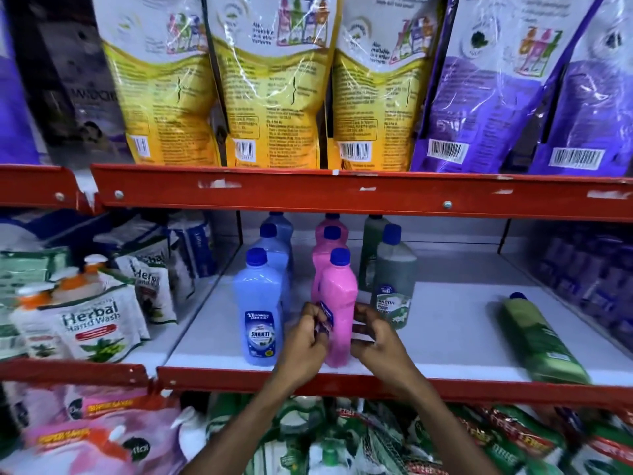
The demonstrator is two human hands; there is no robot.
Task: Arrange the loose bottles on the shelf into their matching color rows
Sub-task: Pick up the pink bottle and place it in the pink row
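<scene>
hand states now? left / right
Left hand: closed on the front pink bottle, fingers at its label.
Right hand: closed on the same bottle's other side.

Shelf stock count, middle and upper tiers.

Blue bottles (259, 313): three, in one row front to back. Pink bottles (339, 313): three, in the next row. Dark green bottles (394, 279): two standing in a third row. One lighter green bottle (543, 341) lying on its side at the right of the white shelf (445, 337). Total bottles on this shelf: nine, all with blue caps where caps show. Hands: two, left hand (305, 341) and right hand (380, 337). Upper tier: three yellow refill pouches (267, 108), two purple pouches (479, 108) to their right. Left bay: "Herbal HandWash" packs (96, 323), number unclear, blurred and overlapping.
</scene>
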